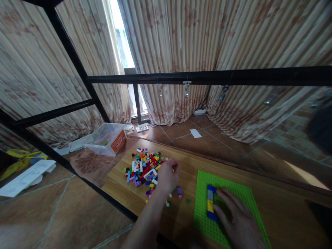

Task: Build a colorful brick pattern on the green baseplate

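My left hand (168, 176) reaches out over the right edge of a pile of small coloured bricks (144, 167) on a wooden table, its fingers curled down at the pile; what they hold, if anything, is hidden. My right hand (237, 218) lies flat on a green baseplate (233, 193), fingers spread, beside a short column of blue, grey and yellow bricks (210, 204) fixed on the plate. A few loose bricks (178, 192) lie between the pile and the plate.
A clear plastic tub with an orange label (107, 138) stands at the table's far left corner. Black metal frame bars (207, 76) cross the view. Curtains hang behind, over a tiled floor. White foam pieces (26, 176) lie on the floor at left.
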`<state>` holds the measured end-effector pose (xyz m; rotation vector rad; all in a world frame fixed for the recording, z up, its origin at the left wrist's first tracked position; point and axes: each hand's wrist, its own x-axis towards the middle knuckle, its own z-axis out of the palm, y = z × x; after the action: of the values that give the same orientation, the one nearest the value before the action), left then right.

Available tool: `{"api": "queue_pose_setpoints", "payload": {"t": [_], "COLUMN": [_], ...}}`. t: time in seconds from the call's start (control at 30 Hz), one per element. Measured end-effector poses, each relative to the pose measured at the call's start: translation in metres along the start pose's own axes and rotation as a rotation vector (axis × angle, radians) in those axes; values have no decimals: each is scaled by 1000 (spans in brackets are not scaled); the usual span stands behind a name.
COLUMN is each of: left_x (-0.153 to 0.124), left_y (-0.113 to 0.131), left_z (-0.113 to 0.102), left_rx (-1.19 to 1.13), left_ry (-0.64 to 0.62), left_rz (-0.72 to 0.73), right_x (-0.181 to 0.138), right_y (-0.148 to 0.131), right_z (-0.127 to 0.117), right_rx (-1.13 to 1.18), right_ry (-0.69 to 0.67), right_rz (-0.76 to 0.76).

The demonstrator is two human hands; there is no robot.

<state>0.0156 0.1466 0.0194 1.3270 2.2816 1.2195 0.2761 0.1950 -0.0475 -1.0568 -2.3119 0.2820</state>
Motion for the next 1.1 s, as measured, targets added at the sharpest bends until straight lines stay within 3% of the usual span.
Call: {"api": "queue_pose_setpoints", "payload": {"t": [0.07,0.2,0.47,0.8,0.93,1.1], "left_x": [13,26,27,26,28,25], "left_y": [-19,-44,-46,-38,-38,-17], "left_z": [-19,-41,-32,-33,-42,-54], "left_rx": [208,507,677,717,702,395], "left_ry": [135,197,178,146,191,267], "left_rz": [-46,-34,-143,-170,-180,-6], "right_x": [-2,-5,-5,-4,-2,5], "right_y": [3,10,9,6,2,-11], "right_z": [3,2,-4,-6,-6,-22], "right_rx": [-36,-91,-104,-55,-15,151], "right_ry": [2,-20,-40,-50,-52,89], "right_rz": [-32,-61,-63,-33,2,150]}}
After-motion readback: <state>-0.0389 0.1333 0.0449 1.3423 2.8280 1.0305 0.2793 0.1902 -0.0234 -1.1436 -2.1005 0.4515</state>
